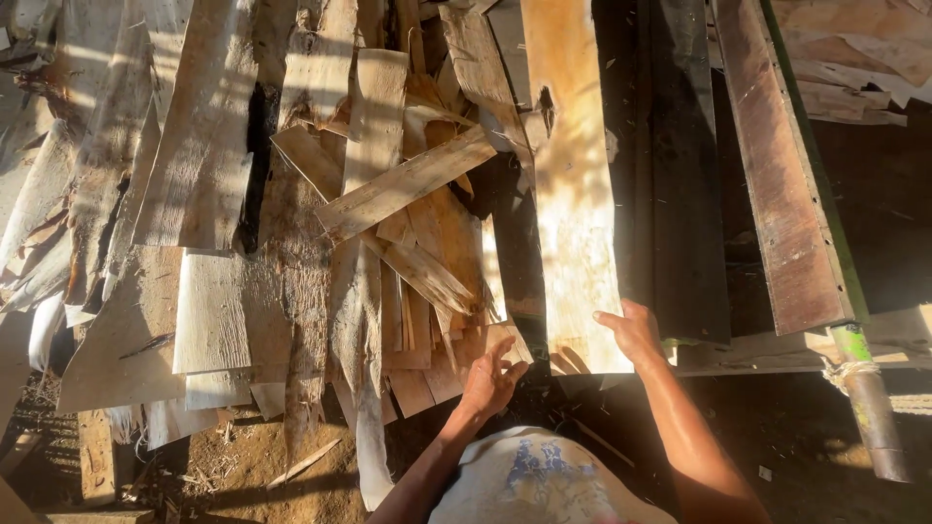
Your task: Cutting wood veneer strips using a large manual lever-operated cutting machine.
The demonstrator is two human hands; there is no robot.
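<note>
A long pale veneer sheet (575, 194) lies lengthwise over a heap of thin wood strips. My right hand (633, 332) grips that sheet at its near right corner, fingers curled over the edge. My left hand (490, 376) hovers with fingers spread just above the near ends of several short broken strips (427, 281), left of the sheet, holding nothing. A narrow strip (403, 184) lies diagonally across the pile.
Wide rough veneer pieces (209, 126) cover the left side. Dark boards (684, 175) and a reddish plank (782, 165) lie to the right on a frame with a green pole (867, 388). Dirt ground with scraps (243, 466) is below.
</note>
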